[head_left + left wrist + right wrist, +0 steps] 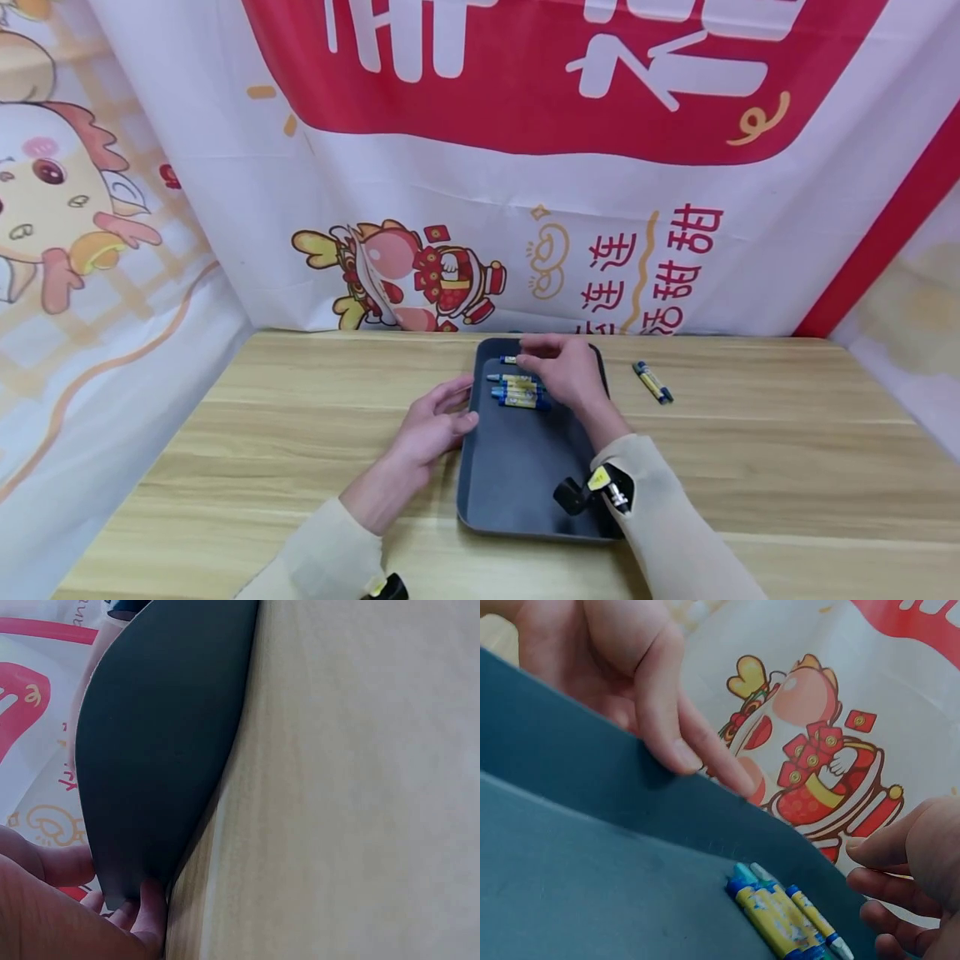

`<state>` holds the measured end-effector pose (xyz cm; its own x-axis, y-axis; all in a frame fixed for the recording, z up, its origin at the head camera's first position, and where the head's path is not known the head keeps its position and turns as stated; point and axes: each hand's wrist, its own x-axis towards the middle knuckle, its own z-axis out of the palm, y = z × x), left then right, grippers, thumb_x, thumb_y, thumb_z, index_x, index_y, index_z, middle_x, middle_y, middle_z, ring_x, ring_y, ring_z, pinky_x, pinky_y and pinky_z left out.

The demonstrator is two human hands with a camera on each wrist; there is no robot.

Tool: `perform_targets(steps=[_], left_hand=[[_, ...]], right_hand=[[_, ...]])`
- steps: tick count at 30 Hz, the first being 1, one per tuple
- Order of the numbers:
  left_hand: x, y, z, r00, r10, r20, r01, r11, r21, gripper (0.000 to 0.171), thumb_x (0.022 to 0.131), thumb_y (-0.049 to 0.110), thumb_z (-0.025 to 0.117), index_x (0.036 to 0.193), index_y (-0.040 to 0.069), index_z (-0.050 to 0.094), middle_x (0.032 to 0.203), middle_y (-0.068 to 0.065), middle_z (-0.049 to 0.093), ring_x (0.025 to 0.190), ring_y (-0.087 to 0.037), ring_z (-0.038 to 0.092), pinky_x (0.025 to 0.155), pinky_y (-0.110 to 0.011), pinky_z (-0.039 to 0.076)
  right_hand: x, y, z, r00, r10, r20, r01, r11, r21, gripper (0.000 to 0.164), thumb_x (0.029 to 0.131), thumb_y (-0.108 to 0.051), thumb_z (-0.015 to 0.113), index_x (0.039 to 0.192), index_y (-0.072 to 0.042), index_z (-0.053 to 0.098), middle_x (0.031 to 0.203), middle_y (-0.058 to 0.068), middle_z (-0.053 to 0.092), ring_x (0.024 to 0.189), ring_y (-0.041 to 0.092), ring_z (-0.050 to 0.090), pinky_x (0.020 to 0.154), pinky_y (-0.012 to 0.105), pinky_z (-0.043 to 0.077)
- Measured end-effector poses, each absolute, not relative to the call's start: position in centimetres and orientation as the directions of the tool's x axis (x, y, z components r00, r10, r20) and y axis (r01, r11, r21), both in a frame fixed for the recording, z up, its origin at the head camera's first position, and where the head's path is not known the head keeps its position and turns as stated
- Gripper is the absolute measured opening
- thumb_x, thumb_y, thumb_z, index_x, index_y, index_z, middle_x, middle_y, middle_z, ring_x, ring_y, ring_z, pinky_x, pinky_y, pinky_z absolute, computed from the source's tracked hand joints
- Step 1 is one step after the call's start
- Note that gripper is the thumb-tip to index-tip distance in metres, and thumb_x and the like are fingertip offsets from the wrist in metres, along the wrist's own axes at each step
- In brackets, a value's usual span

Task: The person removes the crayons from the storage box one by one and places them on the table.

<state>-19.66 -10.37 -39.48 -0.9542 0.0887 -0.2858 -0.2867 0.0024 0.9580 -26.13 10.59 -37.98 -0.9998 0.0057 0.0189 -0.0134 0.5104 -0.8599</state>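
My left hand [431,421] holds the dark grey tray [525,475] at its left side wall, with the thumb at the rim and fingers against the outside in the left wrist view. Over the tray's far end is my right hand [566,371], its fingers loosely bent beside a crayon [508,360] with a blue-and-yellow wrapper. In the right wrist view that crayon [814,915] lies in the tray, and nothing shows between the right hand's fingertips. Several more wrapped crayons [521,401] lie side by side in the tray, nearer to me, partly hidden by the right hand.
Two wrapped crayons [652,382] lie together on the wooden table [750,467], to the right of the tray. A printed white and red cloth [420,183] hangs along the table's far edge, with another cloth [112,350] at the left.
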Motion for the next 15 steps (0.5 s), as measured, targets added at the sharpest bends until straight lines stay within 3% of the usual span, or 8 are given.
perform_targets(steps=[15], left_hand=[[-19.7, -10.5, -39.6, -0.952, 0.092, -0.29, -0.292, -0.004, 0.956, 0.063, 0.099, -0.003, 0.064, 0.157, 0.015, 0.051, 0.163, -0.017, 0.051, 0.143, -0.037, 0.057, 0.115, -0.05, 0.053]], right_hand=[[-26.3, 10.5, -39.2, -0.999, 0.037, -0.027, 0.043, 0.588, -0.808, 0.025, 0.097, -0.022, 0.079, 0.121, -0.017, 0.08, 0.121, 0.007, 0.078, 0.111, 0.026, 0.068, 0.101, 0.046, 0.055]])
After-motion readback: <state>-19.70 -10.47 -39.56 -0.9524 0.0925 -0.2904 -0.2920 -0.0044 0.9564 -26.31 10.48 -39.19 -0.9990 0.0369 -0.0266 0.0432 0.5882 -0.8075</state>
